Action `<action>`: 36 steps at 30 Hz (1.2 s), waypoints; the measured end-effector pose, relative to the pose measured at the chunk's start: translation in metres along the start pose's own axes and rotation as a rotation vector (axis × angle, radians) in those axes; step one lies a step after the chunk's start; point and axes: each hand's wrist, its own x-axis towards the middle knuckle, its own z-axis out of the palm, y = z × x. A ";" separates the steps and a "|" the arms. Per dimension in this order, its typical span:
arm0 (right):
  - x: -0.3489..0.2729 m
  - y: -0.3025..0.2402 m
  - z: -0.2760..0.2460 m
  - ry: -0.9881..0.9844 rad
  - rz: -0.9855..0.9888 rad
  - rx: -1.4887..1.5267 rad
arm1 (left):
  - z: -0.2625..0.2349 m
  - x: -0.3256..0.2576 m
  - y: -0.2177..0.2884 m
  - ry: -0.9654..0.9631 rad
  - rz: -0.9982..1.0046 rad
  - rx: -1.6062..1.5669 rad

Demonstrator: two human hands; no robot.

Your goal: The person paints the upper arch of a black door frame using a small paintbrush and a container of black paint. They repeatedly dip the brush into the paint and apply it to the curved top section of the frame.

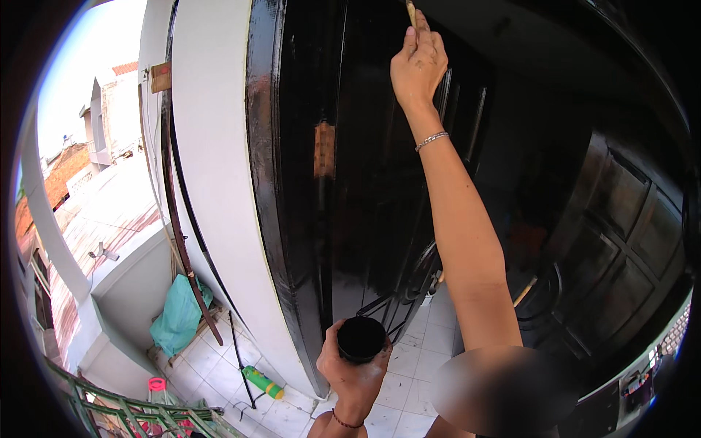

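My left hand is wrapped round a small cup low in front of me; its inside looks black and I cannot make out how full it is. High up, my right arm reaches along a glossy black panelled door. The right hand pinches a thin, light wooden handle, like that of a brush. The handle's far end runs out at the top edge, so its tip is mostly cut off. Whether it touches the door cannot be told.
A white wall borders the black door frame. On the white tiles lie a green bottle and a teal sack. A dark pole leans by the wall. Another dark panelled door stands right; green railing crosses lower left.
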 end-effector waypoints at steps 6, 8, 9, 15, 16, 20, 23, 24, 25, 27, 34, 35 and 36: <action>0.016 0.017 -0.039 0.277 0.078 -0.022 | -0.003 0.006 0.004 0.039 0.037 0.026; 0.013 0.009 -0.041 0.332 0.149 0.007 | -0.002 0.007 0.002 0.038 0.043 0.032; 0.008 0.001 -0.033 0.338 0.180 0.030 | -0.003 0.007 0.003 0.040 0.043 0.045; 0.002 -0.028 0.026 0.176 0.092 0.077 | 0.001 0.006 0.001 0.045 0.064 0.017; -0.002 -0.033 0.031 0.111 0.076 0.074 | 0.001 0.006 0.001 0.044 0.059 0.026; -0.010 -0.030 0.029 -0.031 -0.033 0.031 | 0.002 0.004 0.003 0.040 0.047 0.028; -0.002 -0.004 0.012 -0.073 -0.072 -0.060 | 0.002 0.003 0.006 0.030 0.058 0.044; 0.001 0.004 0.006 -0.041 -0.115 -0.070 | 0.002 0.003 0.005 0.032 0.061 0.044; 0.006 0.013 0.000 0.050 -0.110 -0.069 | 0.002 0.003 0.005 0.031 0.063 0.042; 0.019 0.024 -0.018 0.175 -0.079 -0.074 | 0.003 0.004 0.005 0.031 0.065 0.042; 0.007 0.003 -0.020 0.353 0.181 0.005 | 0.001 0.004 0.002 0.023 0.051 0.063; 0.010 -0.002 -0.012 0.350 0.109 -0.001 | 0.002 0.005 0.002 0.020 0.052 0.065; 0.012 -0.008 -0.004 0.309 0.110 -0.011 | 0.003 0.005 0.003 0.019 0.056 0.064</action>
